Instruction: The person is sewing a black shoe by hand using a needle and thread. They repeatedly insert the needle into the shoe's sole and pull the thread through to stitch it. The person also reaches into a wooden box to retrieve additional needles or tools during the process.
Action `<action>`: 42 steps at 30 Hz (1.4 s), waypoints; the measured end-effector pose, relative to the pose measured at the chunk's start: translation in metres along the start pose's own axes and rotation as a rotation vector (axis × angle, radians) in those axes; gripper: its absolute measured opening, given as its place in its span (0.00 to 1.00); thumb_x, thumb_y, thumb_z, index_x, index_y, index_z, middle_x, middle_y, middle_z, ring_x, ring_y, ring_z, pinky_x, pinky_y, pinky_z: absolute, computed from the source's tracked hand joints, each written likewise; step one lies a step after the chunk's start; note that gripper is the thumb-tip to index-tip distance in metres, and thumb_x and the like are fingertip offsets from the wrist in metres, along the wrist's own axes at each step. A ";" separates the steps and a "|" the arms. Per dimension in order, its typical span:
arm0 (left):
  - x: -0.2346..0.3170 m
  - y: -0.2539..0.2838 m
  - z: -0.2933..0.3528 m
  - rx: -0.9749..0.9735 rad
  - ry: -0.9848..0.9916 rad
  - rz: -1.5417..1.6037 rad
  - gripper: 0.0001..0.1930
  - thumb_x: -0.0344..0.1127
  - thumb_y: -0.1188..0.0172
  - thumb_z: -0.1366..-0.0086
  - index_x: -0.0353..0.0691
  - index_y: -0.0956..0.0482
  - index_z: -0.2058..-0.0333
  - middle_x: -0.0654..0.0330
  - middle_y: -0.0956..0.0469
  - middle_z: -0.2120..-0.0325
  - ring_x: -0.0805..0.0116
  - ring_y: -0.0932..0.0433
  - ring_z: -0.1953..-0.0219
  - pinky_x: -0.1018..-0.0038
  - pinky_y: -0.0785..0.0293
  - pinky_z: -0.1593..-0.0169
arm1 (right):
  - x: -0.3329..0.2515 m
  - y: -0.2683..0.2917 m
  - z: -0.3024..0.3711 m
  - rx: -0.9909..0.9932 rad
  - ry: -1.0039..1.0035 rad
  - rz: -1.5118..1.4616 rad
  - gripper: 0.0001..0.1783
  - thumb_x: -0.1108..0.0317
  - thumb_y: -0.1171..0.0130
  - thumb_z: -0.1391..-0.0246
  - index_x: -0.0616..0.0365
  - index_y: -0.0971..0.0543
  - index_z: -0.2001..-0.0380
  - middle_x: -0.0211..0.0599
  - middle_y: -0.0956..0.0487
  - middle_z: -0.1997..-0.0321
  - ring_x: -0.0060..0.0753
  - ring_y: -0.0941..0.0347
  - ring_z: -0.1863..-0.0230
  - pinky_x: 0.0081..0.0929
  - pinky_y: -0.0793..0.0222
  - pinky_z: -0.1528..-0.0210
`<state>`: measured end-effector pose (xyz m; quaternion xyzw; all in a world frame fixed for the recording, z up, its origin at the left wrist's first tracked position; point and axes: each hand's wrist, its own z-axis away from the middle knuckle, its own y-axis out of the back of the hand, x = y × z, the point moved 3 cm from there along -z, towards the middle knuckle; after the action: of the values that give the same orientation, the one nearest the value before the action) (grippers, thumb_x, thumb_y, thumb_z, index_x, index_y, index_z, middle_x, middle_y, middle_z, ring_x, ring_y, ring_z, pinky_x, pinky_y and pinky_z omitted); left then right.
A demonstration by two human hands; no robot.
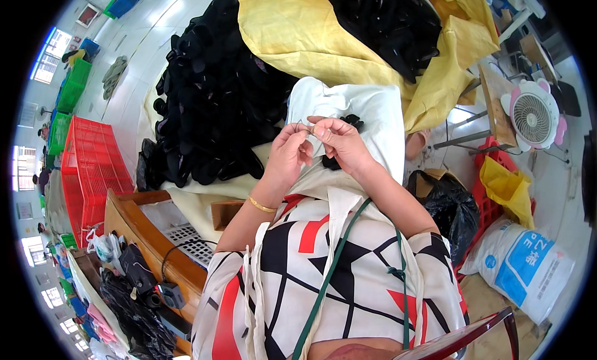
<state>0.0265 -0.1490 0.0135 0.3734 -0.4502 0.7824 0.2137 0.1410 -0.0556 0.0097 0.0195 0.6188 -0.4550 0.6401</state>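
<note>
My left hand (289,156) and my right hand (343,143) meet above a white cloth (378,105) spread over my lap. Fingertips of both are pinched together on something small and thin, too little to name. A few small black pieces (331,163) lie on the cloth beneath my right hand, partly hidden by it. Just beyond my left hand rises a big heap of black fabric-like pieces (214,105). At the far side, a yellow sack (298,33) gapes around more black pieces (388,27).
To the left stand red plastic crates (93,167) and a wooden drawer unit (155,251). On the right are a pink and white fan (533,117), a black plastic bag (451,210) and a stuffed white-blue sack (522,263). A wooden stool-like frame (495,105) stands beside the fan.
</note>
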 end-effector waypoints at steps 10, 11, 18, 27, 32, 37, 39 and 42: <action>-0.010 0.008 -0.003 0.049 -0.171 -0.276 0.03 0.31 0.51 0.28 0.39 0.31 0.60 0.68 0.32 0.79 0.84 0.36 0.81 0.84 0.41 0.81 | 0.020 0.003 -0.002 0.063 0.015 0.039 0.07 0.63 0.37 0.40 0.54 0.19 0.65 0.26 0.21 0.64 0.11 0.38 0.79 0.12 0.41 0.78; -0.010 0.011 -0.002 0.056 -0.221 -0.386 0.03 0.31 0.52 0.27 0.39 0.31 0.60 0.68 0.33 0.79 0.85 0.37 0.81 0.84 0.41 0.79 | 0.021 0.002 -0.002 0.046 -0.014 0.019 0.07 0.63 0.37 0.40 0.54 0.20 0.65 0.25 0.21 0.66 0.12 0.37 0.79 0.12 0.41 0.78; -0.006 0.027 0.006 0.000 -0.609 -0.916 0.04 0.31 0.52 0.27 0.38 0.31 0.58 0.70 0.33 0.78 0.83 0.38 0.79 0.82 0.40 0.74 | 0.020 -0.012 -0.003 -0.037 -0.227 -0.264 0.09 0.60 0.45 0.34 0.52 0.27 0.64 0.28 0.22 0.70 0.17 0.35 0.80 0.14 0.39 0.78; 0.004 0.046 0.022 -0.331 0.237 -0.088 0.06 0.33 0.48 0.28 0.37 0.28 0.58 0.72 0.38 0.83 0.83 0.43 0.85 0.83 0.46 0.81 | 0.010 0.000 -0.025 -0.131 -0.304 0.071 0.09 0.61 0.42 0.36 0.54 0.27 0.64 0.23 0.31 0.81 0.15 0.40 0.83 0.15 0.45 0.82; 0.019 0.087 0.026 -0.252 0.262 0.021 0.06 0.33 0.47 0.29 0.38 0.26 0.58 0.75 0.41 0.84 0.87 0.47 0.87 0.86 0.53 0.84 | -0.006 -0.008 -0.035 -0.138 -0.244 0.295 0.08 0.63 0.43 0.36 0.56 0.26 0.64 0.22 0.32 0.81 0.14 0.41 0.83 0.14 0.45 0.81; 0.024 0.132 0.013 0.129 0.203 -0.024 0.07 0.35 0.47 0.28 0.38 0.26 0.64 0.75 0.41 0.86 0.87 0.48 0.89 0.86 0.54 0.87 | -0.002 -0.020 -0.043 -0.217 -0.225 0.498 0.08 0.64 0.45 0.35 0.57 0.26 0.66 0.22 0.32 0.81 0.12 0.41 0.82 0.13 0.43 0.80; 0.026 0.135 0.011 0.165 0.194 0.029 0.09 0.37 0.47 0.27 0.38 0.27 0.65 0.74 0.42 0.86 0.86 0.48 0.89 0.85 0.54 0.87 | 0.001 -0.026 -0.045 -0.255 -0.261 0.567 0.08 0.65 0.46 0.34 0.57 0.26 0.66 0.22 0.31 0.81 0.12 0.40 0.81 0.13 0.42 0.80; 0.027 0.123 0.004 0.190 0.099 0.052 0.11 0.40 0.46 0.28 0.39 0.25 0.67 0.71 0.33 0.83 0.84 0.43 0.86 0.86 0.51 0.85 | 0.004 -0.036 -0.047 -0.320 -0.287 0.635 0.09 0.64 0.46 0.34 0.57 0.26 0.66 0.22 0.31 0.80 0.11 0.39 0.81 0.13 0.41 0.79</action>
<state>-0.0716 -0.2144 -0.0319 0.3411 -0.3725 0.8444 0.1787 0.0817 -0.0514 0.0147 0.0460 0.5491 -0.1299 0.8243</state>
